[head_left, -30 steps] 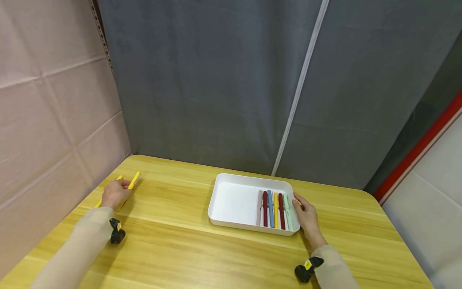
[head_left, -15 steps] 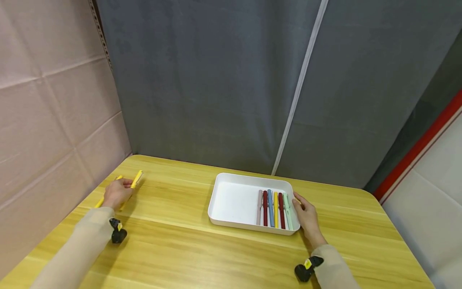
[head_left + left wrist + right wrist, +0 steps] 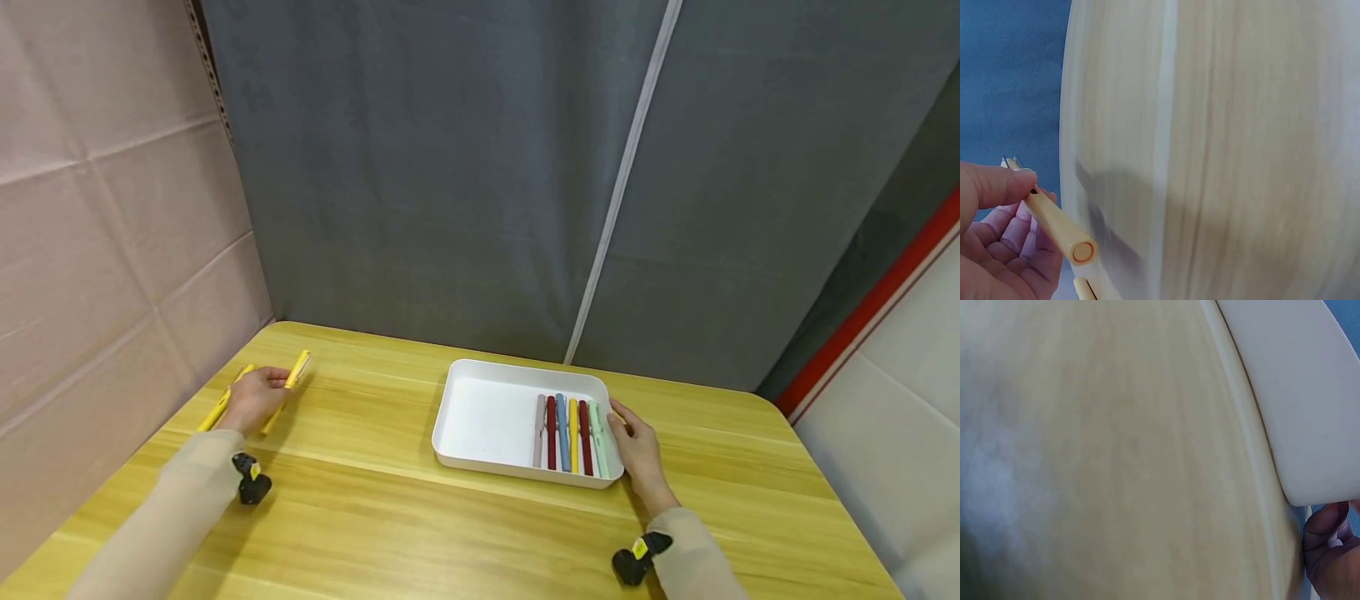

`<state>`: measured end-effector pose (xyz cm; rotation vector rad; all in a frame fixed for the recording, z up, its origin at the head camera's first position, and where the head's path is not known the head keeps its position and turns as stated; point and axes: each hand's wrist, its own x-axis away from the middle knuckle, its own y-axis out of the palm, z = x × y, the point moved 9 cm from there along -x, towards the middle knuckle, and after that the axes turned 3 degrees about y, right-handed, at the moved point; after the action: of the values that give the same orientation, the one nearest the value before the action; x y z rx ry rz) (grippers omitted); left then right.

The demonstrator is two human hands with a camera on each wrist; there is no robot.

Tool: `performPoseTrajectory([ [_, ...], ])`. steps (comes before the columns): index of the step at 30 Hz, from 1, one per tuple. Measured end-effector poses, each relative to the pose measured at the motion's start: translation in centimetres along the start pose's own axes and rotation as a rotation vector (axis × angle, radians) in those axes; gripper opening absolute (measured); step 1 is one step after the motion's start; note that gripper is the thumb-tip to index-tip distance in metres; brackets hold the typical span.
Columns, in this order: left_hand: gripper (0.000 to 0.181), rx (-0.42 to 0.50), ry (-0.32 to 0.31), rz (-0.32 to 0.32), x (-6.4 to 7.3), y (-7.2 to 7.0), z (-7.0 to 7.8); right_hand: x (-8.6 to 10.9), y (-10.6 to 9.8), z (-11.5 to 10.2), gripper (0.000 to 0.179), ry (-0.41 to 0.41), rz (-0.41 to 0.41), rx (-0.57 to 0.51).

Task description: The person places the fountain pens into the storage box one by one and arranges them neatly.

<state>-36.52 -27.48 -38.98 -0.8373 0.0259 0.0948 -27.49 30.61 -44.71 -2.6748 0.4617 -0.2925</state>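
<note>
My left hand (image 3: 255, 398) pinches a yellow pen (image 3: 298, 369) between thumb and fingers, tilted just above the table's left side. In the left wrist view the blunt end of this pen (image 3: 1060, 228) faces the camera, its clip near the thumb. A second yellow pen (image 3: 217, 410) lies on the table left of that hand, partly behind it. At the right end of a white tray (image 3: 487, 417), my right hand (image 3: 637, 454) grips the short wall; some of its fingers are hidden. Inside the tray, pens lie side by side at the right: pinkish-grey, dark red, blue, yellow, dark red, light green.
The wooden table (image 3: 375, 517) ends at a grey curtain (image 3: 420, 183) behind the tray. A pink cloth wall (image 3: 112, 250) borders the left side. A white panel with a red edge (image 3: 885, 308) stands at the right.
My left hand has shifted a little to the right with the yellow pen, away from the second yellow pen, which shows more now. The right hand and the tray have stayed still.
</note>
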Motion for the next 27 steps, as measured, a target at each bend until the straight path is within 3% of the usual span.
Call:
performPoseTrajectory([
  [6,0.043,0.014,-0.016,-0.013,0.0,0.5,0.6,0.0,-0.1,-0.1,0.046,-0.007,0.017,-0.003],
  [13,0.039,-0.006,0.019,0.017,-0.2,0.7,1.2,0.0,-0.2,-0.1,0.045,-0.004,0.022,-0.003],
  [27,0.039,0.029,0.052,-0.017,-0.1,1.8,3.3,-0.2,-0.4,-0.1,0.045,-0.021,0.040,-0.003],
])
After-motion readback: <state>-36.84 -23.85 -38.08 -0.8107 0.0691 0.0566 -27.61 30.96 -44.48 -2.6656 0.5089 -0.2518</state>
